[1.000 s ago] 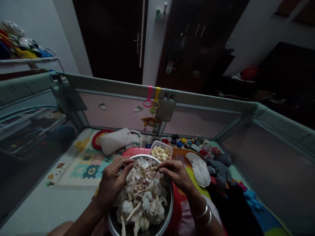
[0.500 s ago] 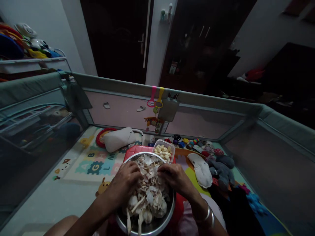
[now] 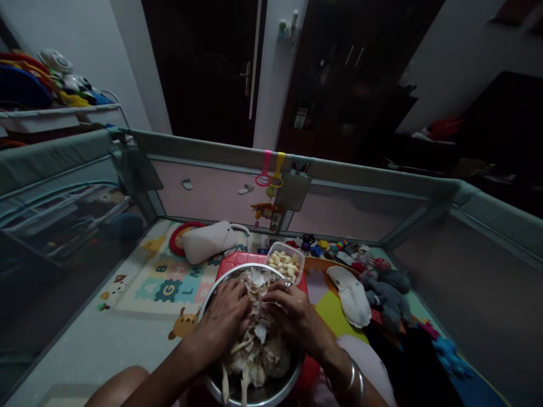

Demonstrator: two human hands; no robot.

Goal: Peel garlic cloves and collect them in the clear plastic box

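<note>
A steel bowl in front of me is heaped with papery garlic skins. Whole garlic bulbs with long dry stems lie on its near side. My left hand is over the left of the heap, fingers curled down into the skins. Opposite it, my right hand, with a ring and bracelets, is bent inward with its fingers closed low over the heap. What either hand pinches is hidden by the fingers. Just behind the bowl, a clear plastic tub holds peeled garlic cloves.
The bowl and tub stand on a red stool. A play mat covers the floor, with a white padded object at left and a white cushion and soft toys at right. A mesh playpen fence surrounds this.
Both hands have moved lower over the skins, and my right hand has come inward toward the middle of the bowl. The whole view has shifted slightly.
</note>
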